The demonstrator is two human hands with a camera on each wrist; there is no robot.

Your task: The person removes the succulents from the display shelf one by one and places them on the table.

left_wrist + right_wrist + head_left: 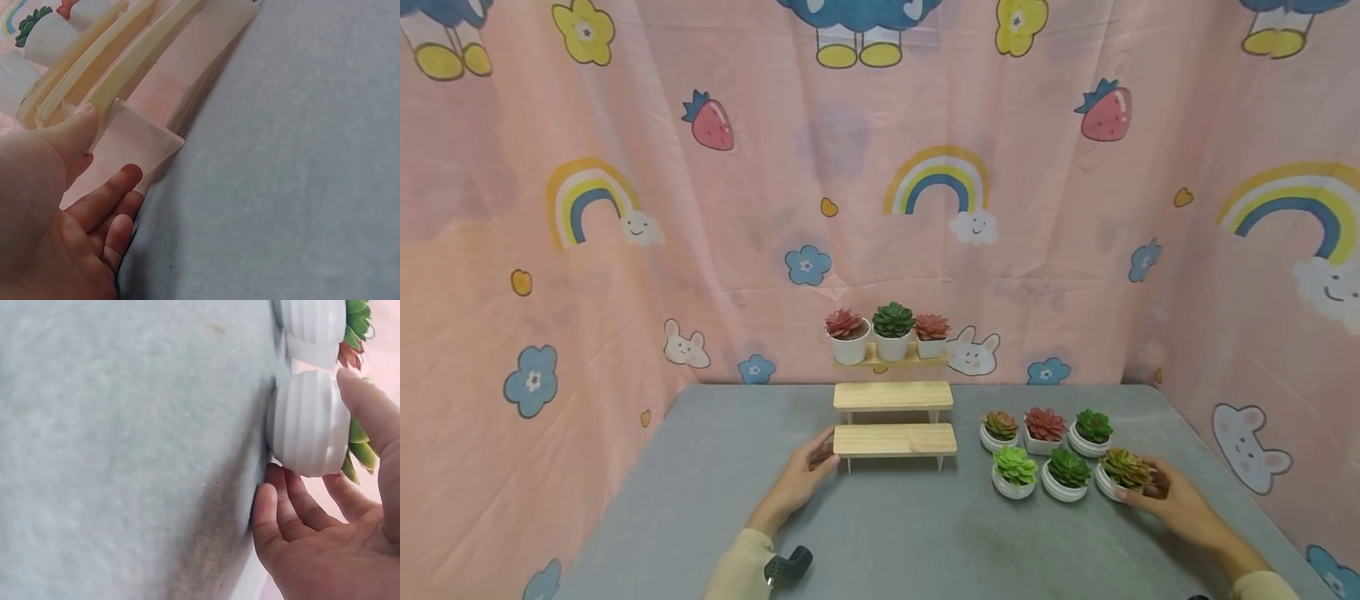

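1. Here's the olive-and-red succulent (1123, 471) in its round white pot, at the near right corner of a six-plant cluster; it stands upright, its base apparently on the table (1000, 550); round, so no long axis to line up.
2. The right hand (1176, 500) has it, thumb at the rim and fingers curled about the opposite side, a light grasp by the look of it; from that palm the pot lies towards ten o'clock, and this is clearly the nearer hand.
3. Close by, the dark green succulent (1067, 471) sits at nine o'clock from it, the leafy green succulent (1092, 427) at eleven; both just beside it.
4. Now the key relation: the lowest step (895, 439) lies well apart, a shade past nine o'clock from the grasped pot; its long axis runs three to nine, and its top is bare, as is the middle step (892, 394).
5. Over at that step's left end, the left hand (797, 479) comes in from eight o'clock, thumb and index finger pinching the end, other fingers loosely bent.
6. Up at twelve, the top step (872, 359) carries three potted plants.
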